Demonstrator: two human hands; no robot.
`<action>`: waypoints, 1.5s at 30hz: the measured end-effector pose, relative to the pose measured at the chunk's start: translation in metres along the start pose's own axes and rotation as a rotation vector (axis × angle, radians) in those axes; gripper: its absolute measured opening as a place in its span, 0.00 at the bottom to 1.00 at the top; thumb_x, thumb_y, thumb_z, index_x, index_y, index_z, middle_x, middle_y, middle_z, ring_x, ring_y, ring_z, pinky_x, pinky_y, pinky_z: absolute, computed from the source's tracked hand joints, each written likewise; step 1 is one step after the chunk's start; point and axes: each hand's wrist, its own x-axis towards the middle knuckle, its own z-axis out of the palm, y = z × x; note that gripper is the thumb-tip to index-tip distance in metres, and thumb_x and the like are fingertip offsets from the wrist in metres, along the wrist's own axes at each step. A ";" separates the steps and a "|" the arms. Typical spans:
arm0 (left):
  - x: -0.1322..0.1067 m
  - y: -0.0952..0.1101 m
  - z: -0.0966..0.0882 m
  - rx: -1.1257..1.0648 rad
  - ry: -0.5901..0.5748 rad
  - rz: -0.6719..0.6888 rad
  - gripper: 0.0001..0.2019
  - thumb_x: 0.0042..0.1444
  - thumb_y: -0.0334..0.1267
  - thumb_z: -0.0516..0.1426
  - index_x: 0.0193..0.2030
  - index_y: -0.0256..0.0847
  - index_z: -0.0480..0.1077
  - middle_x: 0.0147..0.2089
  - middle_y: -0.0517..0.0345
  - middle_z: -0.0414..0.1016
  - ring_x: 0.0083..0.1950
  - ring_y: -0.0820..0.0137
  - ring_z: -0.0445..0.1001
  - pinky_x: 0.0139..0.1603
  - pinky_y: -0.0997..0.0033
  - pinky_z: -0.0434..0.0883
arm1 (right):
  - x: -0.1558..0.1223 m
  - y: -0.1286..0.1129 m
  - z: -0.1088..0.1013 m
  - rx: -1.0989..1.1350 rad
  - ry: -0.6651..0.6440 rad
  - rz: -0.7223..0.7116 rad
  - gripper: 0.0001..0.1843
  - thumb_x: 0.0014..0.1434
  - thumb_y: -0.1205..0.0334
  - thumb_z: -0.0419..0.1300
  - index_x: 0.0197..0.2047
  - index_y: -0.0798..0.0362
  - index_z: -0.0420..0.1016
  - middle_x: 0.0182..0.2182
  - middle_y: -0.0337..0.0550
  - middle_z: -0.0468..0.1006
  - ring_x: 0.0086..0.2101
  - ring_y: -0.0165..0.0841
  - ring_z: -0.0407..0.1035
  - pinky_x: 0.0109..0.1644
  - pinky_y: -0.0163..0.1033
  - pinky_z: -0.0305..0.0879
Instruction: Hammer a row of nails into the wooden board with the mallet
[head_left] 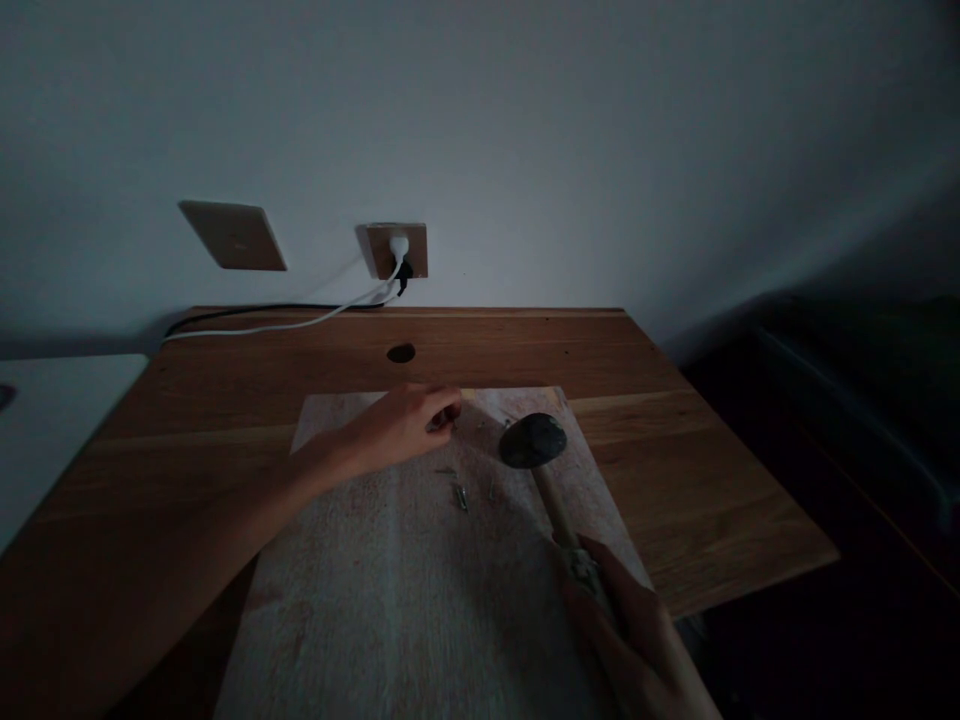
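A pale wooden board (pixel 390 590) lies on a brown wooden desk (pixel 675 480). My left hand (pixel 409 420) reaches over the board's far part with its fingers pinched together on something small that I cannot make out, possibly a nail. My right hand (pixel 622 620) is wrapped round the wooden handle of a hammer (pixel 534 442). The hammer's dark round head hovers over the board, just right of my left hand. Some small loose nails (pixel 459 494) lie on the board between my hands.
A wall socket (pixel 397 250) holds a white and a black plug, and their cables (pixel 285 322) run left along the desk's back edge. A blank wall plate (pixel 234 236) is further left. A cable hole (pixel 401 353) pierces the desk. A white surface (pixel 52 420) adjoins on the left.
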 end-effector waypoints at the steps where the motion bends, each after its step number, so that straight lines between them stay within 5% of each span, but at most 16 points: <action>1: 0.000 0.001 0.001 0.000 -0.004 0.007 0.05 0.58 0.27 0.59 0.37 0.40 0.70 0.35 0.60 0.75 0.36 0.70 0.74 0.40 0.70 0.67 | 0.000 0.001 0.000 0.003 0.001 -0.004 0.39 0.62 0.28 0.57 0.65 0.46 0.77 0.58 0.49 0.82 0.60 0.52 0.72 0.62 0.47 0.70; 16: -0.011 -0.005 0.019 -0.021 0.070 0.039 0.04 0.61 0.28 0.60 0.37 0.41 0.71 0.40 0.56 0.76 0.42 0.67 0.76 0.46 0.68 0.72 | 0.004 -0.007 0.000 0.023 -0.021 -0.067 0.35 0.64 0.33 0.58 0.62 0.50 0.79 0.52 0.48 0.86 0.53 0.50 0.78 0.56 0.45 0.73; 24: -0.007 -0.011 0.022 -0.269 0.096 -0.088 0.14 0.60 0.28 0.63 0.52 0.42 0.72 0.38 0.60 0.81 0.35 0.71 0.78 0.40 0.70 0.74 | 0.007 -0.043 -0.001 0.068 -0.085 -0.115 0.34 0.65 0.36 0.58 0.63 0.52 0.78 0.42 0.48 0.86 0.46 0.47 0.79 0.44 0.40 0.76; 32: -0.008 -0.007 0.018 -0.254 0.117 -0.110 0.21 0.55 0.23 0.63 0.55 0.42 0.72 0.38 0.60 0.82 0.36 0.71 0.78 0.38 0.72 0.70 | 0.014 -0.072 0.013 0.041 -0.185 -0.193 0.29 0.68 0.42 0.56 0.63 0.52 0.76 0.34 0.44 0.84 0.36 0.41 0.79 0.39 0.39 0.75; 38: -0.008 -0.007 0.018 -0.277 0.113 -0.127 0.23 0.55 0.24 0.64 0.57 0.41 0.72 0.39 0.59 0.83 0.36 0.71 0.79 0.38 0.72 0.70 | 0.011 -0.073 0.020 0.118 -0.103 -0.234 0.25 0.67 0.44 0.57 0.58 0.51 0.79 0.28 0.42 0.81 0.28 0.38 0.75 0.31 0.37 0.71; 45: -0.009 -0.011 0.023 -0.287 0.121 -0.097 0.26 0.53 0.22 0.61 0.58 0.43 0.71 0.38 0.61 0.82 0.36 0.71 0.78 0.39 0.72 0.70 | 0.012 -0.073 0.024 0.098 -0.088 -0.230 0.30 0.67 0.41 0.58 0.60 0.54 0.78 0.33 0.46 0.85 0.34 0.41 0.80 0.39 0.39 0.75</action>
